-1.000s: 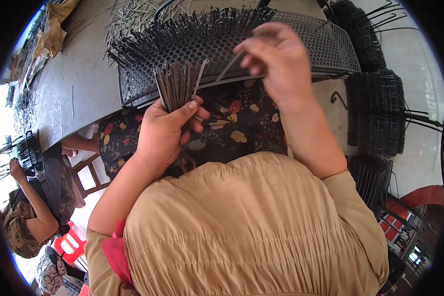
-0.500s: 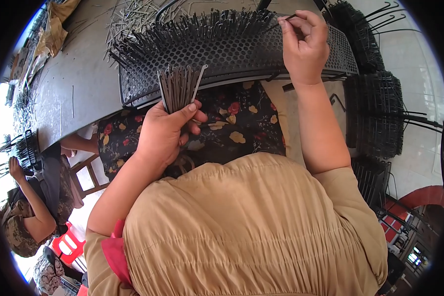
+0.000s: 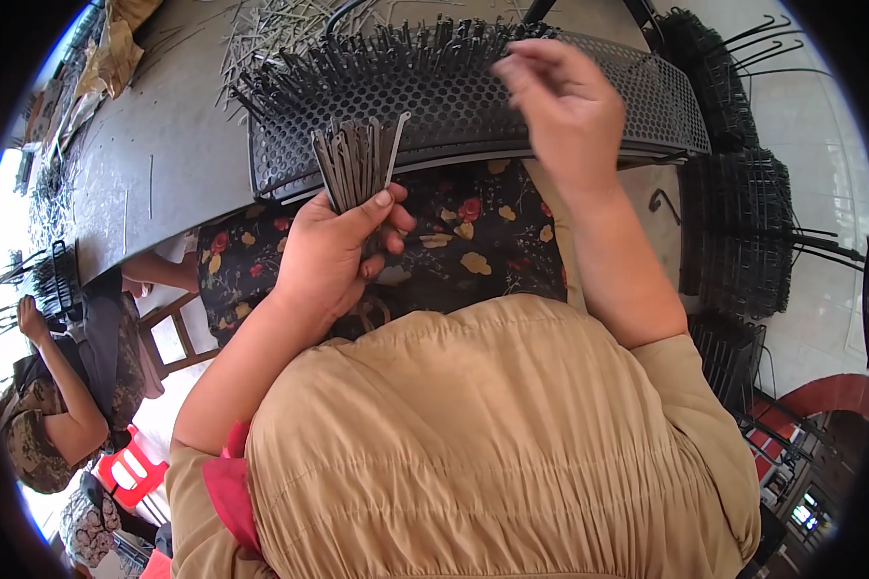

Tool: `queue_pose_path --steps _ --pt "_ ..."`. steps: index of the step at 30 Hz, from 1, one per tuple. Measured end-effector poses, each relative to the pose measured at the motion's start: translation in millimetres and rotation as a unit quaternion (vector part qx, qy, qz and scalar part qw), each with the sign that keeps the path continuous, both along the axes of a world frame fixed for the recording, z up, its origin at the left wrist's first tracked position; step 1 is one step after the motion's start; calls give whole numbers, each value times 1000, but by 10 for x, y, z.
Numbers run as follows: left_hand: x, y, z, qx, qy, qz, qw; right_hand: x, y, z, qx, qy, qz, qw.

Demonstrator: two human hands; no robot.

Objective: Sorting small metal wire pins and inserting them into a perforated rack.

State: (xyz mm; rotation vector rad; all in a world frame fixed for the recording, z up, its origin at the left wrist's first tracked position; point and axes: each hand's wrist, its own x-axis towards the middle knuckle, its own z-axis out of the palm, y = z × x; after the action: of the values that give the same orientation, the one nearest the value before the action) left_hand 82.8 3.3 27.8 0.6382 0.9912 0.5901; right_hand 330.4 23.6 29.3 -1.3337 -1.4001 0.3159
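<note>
My left hand (image 3: 343, 236) is closed round a bundle of thin grey metal strips (image 3: 357, 159). Their upper ends fan out, and the outermost one ends in a small holed eye. Beyond it lies a black perforated metal basket (image 3: 290, 150), bearing a dense row of black metal pieces with bent ends (image 3: 396, 58). My right hand (image 3: 574, 106) hovers over the right part of the basket, beside the end of that row. Its fingers are bent and smeared by motion, so whether anything is between them is hidden.
Loose grey strips (image 3: 285, 39) lie scattered on the grey table (image 3: 179, 125) at the far left. Brown wrapping (image 3: 111, 58) sits at its edge. Stacks of black wire racks (image 3: 739, 232) stand on the right. Another person's hand (image 3: 32, 318) is at the far left.
My right hand has moved left and slightly nearer along the basket; the thin dark piece it pinched earlier can no longer be made out. The left hand still grips the bundle.
</note>
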Motion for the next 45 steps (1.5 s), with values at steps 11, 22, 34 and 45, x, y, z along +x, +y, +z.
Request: queue_pose_path --steps 11,22,34,45 --pt "-404 22 85 -62 -151 -37 986 -805 201 133 -129 229 352 898" --pt "-884 42 66 -65 -199 16 978 -1264 496 287 -215 154 467 844" --pt "-1043 99 -125 -32 21 84 996 -1680 757 261 80 -38 156 984" --pt "-1102 106 -159 -9 20 102 994 -1747 888 80 264 -371 112 883"
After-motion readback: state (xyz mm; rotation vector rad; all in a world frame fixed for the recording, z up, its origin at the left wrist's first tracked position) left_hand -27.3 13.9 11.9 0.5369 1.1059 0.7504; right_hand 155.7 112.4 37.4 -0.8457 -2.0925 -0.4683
